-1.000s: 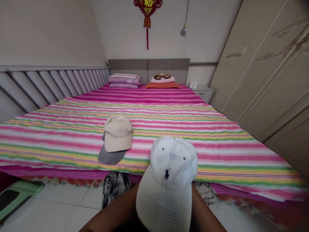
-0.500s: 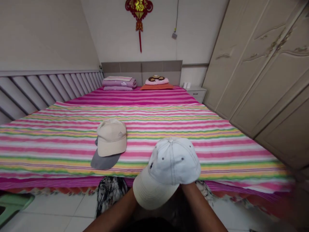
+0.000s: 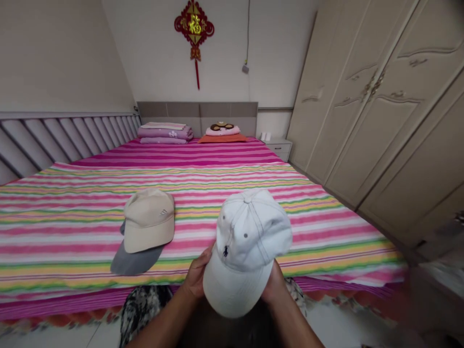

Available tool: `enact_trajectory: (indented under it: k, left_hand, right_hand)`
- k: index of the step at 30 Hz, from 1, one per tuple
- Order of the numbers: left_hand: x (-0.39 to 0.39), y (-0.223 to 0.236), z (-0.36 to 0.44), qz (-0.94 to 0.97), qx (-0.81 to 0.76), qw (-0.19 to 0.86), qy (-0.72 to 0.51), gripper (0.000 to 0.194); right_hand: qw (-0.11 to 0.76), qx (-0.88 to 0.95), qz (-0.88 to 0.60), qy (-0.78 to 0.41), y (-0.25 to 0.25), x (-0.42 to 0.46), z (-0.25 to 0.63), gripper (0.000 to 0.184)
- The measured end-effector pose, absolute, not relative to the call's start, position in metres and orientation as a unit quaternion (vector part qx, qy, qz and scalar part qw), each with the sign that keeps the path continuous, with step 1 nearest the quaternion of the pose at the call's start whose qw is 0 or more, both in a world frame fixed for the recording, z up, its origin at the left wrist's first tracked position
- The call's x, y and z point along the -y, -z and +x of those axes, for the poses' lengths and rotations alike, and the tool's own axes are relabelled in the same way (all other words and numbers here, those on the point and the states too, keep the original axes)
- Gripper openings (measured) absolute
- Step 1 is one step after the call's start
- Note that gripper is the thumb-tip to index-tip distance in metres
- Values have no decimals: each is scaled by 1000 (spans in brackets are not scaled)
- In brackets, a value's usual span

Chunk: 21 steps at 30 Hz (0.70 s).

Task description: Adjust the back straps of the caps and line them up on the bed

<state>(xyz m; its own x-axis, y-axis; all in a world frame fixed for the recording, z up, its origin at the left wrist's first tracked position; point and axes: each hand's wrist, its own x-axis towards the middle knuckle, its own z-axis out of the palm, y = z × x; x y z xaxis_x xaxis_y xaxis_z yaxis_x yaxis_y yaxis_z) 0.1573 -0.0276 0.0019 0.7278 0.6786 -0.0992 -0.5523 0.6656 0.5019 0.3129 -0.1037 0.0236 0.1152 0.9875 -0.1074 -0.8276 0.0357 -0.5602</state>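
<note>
Both my hands hold a white baseball cap (image 3: 246, 239) with a navy embroidered logo, grey stitching and a cream brim pointing down toward me. My left hand (image 3: 197, 273) grips its left side, and my right hand (image 3: 273, 285) grips its right side, partly hidden behind the cap. To the left, a beige cap (image 3: 149, 221) with a grey brim lies apart from my hands on a striped pink, white, yellow and green bedspread (image 3: 308, 232).
A folded lilac blanket (image 3: 165, 133) and pink pillow (image 3: 222, 129) sit at the bed's head. A cream wardrobe (image 3: 373, 116) stands to the right, a slatted grey panel (image 3: 61, 140) to the left. A patterned cloth (image 3: 141, 309) hangs below the near bed edge.
The white cap has risen and turned, its brim pointing lower and its crown facing up and forward. Both hands now show beside it. The view has shifted, moving the room left and down.
</note>
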Motion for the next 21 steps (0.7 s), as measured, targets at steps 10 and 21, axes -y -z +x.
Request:
enact_trajectory:
  k: [10,21]
  left_hand:
    - [19,-4,218,271,-155,883,-351,45]
    - [27,25,199,295,-233,888,-263,26]
  right_hand:
    - [778,148,-288,-538,-8,119,350,58]
    - [784,151,-429,-423,-27,72,485,33]
